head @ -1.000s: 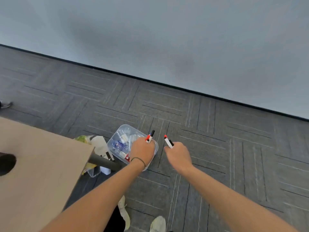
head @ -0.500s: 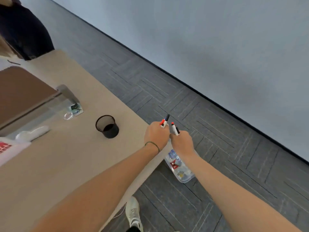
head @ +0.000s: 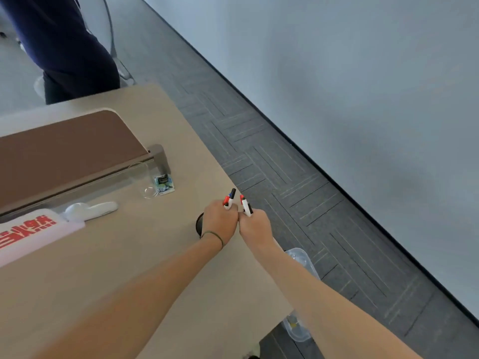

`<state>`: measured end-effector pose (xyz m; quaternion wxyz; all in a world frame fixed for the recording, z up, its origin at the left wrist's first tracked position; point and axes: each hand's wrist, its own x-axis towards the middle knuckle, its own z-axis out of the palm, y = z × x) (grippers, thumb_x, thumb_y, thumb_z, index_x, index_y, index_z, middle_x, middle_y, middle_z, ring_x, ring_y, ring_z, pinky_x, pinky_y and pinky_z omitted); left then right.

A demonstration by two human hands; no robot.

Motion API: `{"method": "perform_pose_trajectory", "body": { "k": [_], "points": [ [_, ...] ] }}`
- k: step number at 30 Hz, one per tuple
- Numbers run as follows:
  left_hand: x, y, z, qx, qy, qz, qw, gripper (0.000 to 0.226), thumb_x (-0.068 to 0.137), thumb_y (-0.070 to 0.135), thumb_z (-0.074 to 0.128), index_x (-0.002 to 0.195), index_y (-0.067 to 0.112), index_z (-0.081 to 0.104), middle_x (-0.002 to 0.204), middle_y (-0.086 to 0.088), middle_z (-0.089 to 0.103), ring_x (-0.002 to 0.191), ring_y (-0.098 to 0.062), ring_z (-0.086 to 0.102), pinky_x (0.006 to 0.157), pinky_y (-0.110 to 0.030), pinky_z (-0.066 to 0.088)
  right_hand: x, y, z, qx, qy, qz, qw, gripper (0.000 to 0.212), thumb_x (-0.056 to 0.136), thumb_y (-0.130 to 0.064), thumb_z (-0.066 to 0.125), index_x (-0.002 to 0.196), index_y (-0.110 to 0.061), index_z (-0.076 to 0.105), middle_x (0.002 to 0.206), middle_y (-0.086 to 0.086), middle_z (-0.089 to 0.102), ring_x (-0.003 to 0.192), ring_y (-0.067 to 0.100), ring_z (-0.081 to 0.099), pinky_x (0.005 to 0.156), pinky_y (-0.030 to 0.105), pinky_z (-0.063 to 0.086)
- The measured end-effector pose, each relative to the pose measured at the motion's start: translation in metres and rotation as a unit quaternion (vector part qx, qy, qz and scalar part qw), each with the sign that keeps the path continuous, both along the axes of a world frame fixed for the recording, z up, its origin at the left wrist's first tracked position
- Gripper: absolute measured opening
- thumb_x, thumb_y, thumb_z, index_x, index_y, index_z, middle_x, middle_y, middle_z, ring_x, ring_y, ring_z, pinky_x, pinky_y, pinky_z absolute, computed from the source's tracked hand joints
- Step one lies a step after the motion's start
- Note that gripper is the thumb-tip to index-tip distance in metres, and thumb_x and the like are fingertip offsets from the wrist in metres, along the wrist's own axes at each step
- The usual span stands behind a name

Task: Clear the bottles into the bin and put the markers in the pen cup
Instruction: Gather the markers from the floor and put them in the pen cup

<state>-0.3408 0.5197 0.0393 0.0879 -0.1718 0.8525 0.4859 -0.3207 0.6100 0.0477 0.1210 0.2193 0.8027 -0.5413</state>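
My left hand (head: 220,222) is closed around a bundle of markers (head: 229,199) with red, blue and black caps sticking up. My right hand (head: 255,224) touches it and grips two more markers (head: 245,204), capped red and black. Both fists hover over the beige table near its right edge. The black mesh pen cup (head: 199,225) stands right under my left hand, and only a sliver of its rim shows. The clear plastic bin (head: 302,257) sits on the floor beside the table, mostly hidden by my right forearm.
A brown desk divider (head: 70,149) with a grey bracket runs across the table's left. A clear glass (head: 145,180), a small card, a white handheld fan (head: 89,209) and a white box with red print lie near it. A person in dark clothes (head: 67,47) stands beyond the table.
My view swung from the floor bin up to the table. Both hands, still holding markers, moved together over the pen cup, which now sits hidden beneath my left hand.
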Motion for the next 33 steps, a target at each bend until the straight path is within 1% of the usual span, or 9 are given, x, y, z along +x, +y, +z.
{"method": "perform_pose_trajectory", "body": {
  "k": [7,11,14,16,19,23,26,29,33],
  "points": [
    [-0.040,-0.022,-0.028,0.078,0.028,0.156,0.984,0.047,0.099,0.020,0.055,0.056,0.018,0.036,0.049,0.004,0.037,0.048,-0.015,0.032,0.050,-0.031,0.028,-0.058,-0.023,-0.035,-0.136,-0.063,-0.017,0.989,0.027,0.089,-0.009,0.057,0.070,-0.017,0.039,0.057,0.001,0.033,0.044,0.013,0.029,0.041,0.024,0.023],
    [-0.051,-0.025,-0.054,0.139,0.041,0.247,0.958,0.045,0.097,0.035,0.055,0.060,0.018,0.035,0.054,-0.002,0.035,0.051,-0.018,0.031,0.052,-0.032,0.033,-0.086,-0.026,-0.050,-0.206,-0.106,-0.031,0.972,0.035,0.093,-0.010,0.056,0.063,-0.018,0.038,0.050,0.000,0.034,0.037,0.011,0.026,0.038,0.023,0.019],
    [-0.051,-0.023,-0.072,0.176,0.037,0.290,0.940,0.050,0.094,0.043,0.054,0.065,0.004,0.042,0.057,-0.010,0.041,0.052,-0.021,0.040,0.056,-0.040,0.041,-0.101,-0.024,-0.061,-0.243,-0.124,-0.042,0.961,0.037,0.094,-0.012,0.056,0.061,-0.019,0.040,0.048,-0.002,0.034,0.037,0.012,0.026,0.038,0.024,0.020],
    [-0.050,-0.018,-0.079,0.179,0.042,0.313,0.932,0.051,0.100,0.036,0.055,0.067,-0.002,0.051,0.056,-0.007,0.053,0.051,-0.015,0.053,0.061,-0.031,0.049,-0.107,-0.022,-0.067,-0.252,-0.128,-0.042,0.958,0.037,0.094,-0.013,0.057,0.062,-0.019,0.040,0.049,-0.002,0.033,0.038,0.012,0.026,0.040,0.025,0.020],
    [-0.045,-0.010,-0.085,0.135,0.051,0.321,0.936,0.045,0.103,0.034,0.055,0.069,0.005,0.066,0.068,0.002,0.070,0.061,-0.002,0.060,0.067,-0.015,0.045,-0.109,-0.022,-0.073,-0.262,-0.126,-0.042,0.956,0.038,0.094,-0.013,0.060,0.062,-0.018,0.041,0.050,-0.003,0.035,0.039,0.011,0.028,0.040,0.025,0.021],
    [-0.040,-0.009,-0.100,0.107,0.052,0.317,0.941,0.038,0.095,0.052,0.053,0.069,0.031,0.071,0.080,0.004,0.074,0.085,-0.021,0.068,0.080,-0.033,0.051,-0.108,-0.028,-0.076,-0.281,-0.120,-0.044,0.951,0.038,0.095,-0.014,0.060,0.062,-0.017,0.042,0.049,-0.004,0.034,0.038,0.010,0.030,0.038,0.023,0.023],
    [-0.039,-0.016,-0.103,0.080,0.067,0.325,0.940,0.036,0.094,0.046,0.055,0.069,0.026,0.072,0.076,0.006,0.074,0.086,-0.022,0.068,0.084,-0.039,0.052,-0.106,-0.032,-0.079,-0.296,-0.111,-0.050,0.947,0.039,0.096,-0.013,0.060,0.062,-0.017,0.042,0.050,-0.004,0.032,0.039,0.011,0.028,0.039,0.023,0.021],
    [-0.035,-0.023,-0.105,0.059,0.059,0.323,0.943,0.033,0.095,0.040,0.055,0.070,0.027,0.072,0.079,0.013,0.073,0.094,-0.020,0.064,0.085,-0.035,0.049,-0.102,-0.032,-0.082,-0.307,-0.105,-0.057,0.944,0.038,0.097,-0.013,0.059,0.063,-0.017,0.042,0.052,-0.004,0.032,0.040,0.010,0.027,0.038,0.023,0.020],
    [-0.027,-0.024,-0.107,0.085,0.049,0.328,0.939,0.028,0.100,0.029,0.058,0.077,0.026,0.075,0.083,0.014,0.073,0.090,-0.011,0.064,0.077,-0.024,0.046,-0.102,-0.030,-0.079,-0.320,-0.082,-0.066,0.942,0.040,0.100,-0.014,0.057,0.063,-0.017,0.042,0.049,-0.005,0.033,0.040,0.009,0.030,0.038,0.022,0.022]
  ]
}}
